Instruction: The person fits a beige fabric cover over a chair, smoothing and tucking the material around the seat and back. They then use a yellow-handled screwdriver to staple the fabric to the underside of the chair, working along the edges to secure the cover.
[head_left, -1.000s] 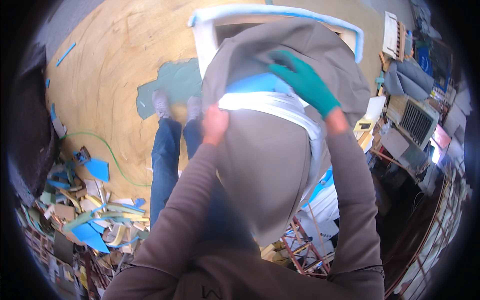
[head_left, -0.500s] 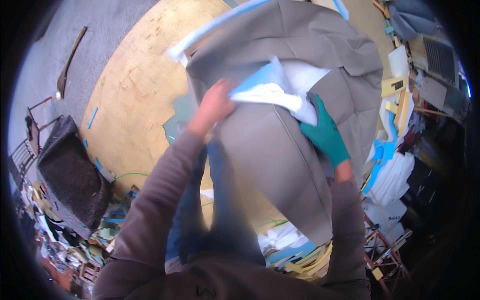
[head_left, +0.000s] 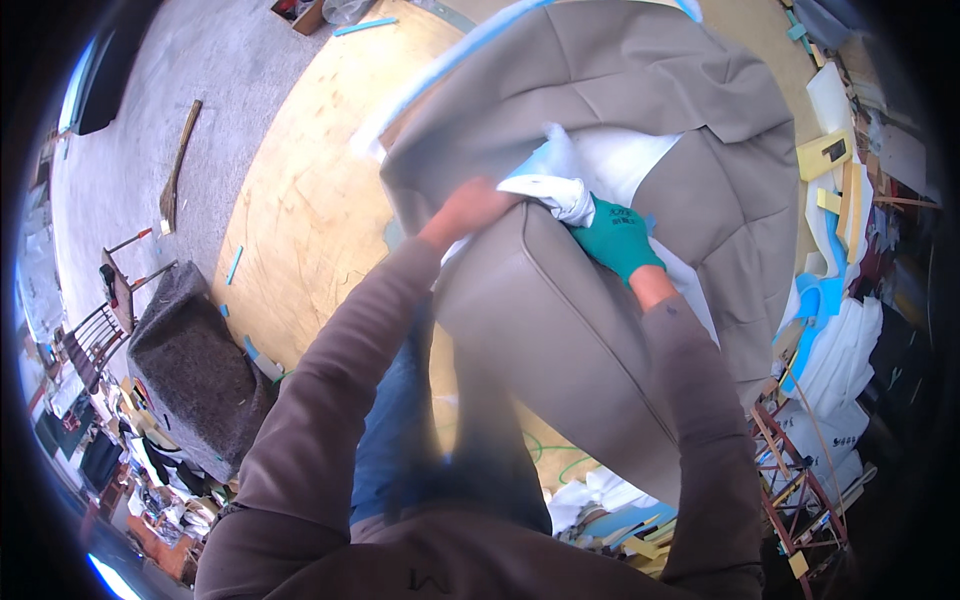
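Observation:
A large grey-brown upholstery cover (head_left: 550, 310), leather-like with a piped seam, lies over a padded piece in front of me. At its folded-back edge shows white lining (head_left: 625, 165) with a pale blue piece beside it. My bare left hand (head_left: 472, 212) is closed on the cover's edge, its fingers slightly blurred. Close to its right, my right hand (head_left: 612, 238) in a green glove grips the bunched white lining at the fold. The gloved fingertips are partly hidden by the cloth.
A wooden board (head_left: 300, 240) lies under the work. On the left are a dark felt-covered block (head_left: 195, 370) and a broom (head_left: 180, 165) on grey floor. Foam and fabric scraps (head_left: 835, 250) crowd the right side, near a red metal frame (head_left: 795, 490).
My gloved right hand has come closer to my left hand, drawing the bunched white lining together. My left hand has moved slightly right along the cover's edge. The whole view has shifted.

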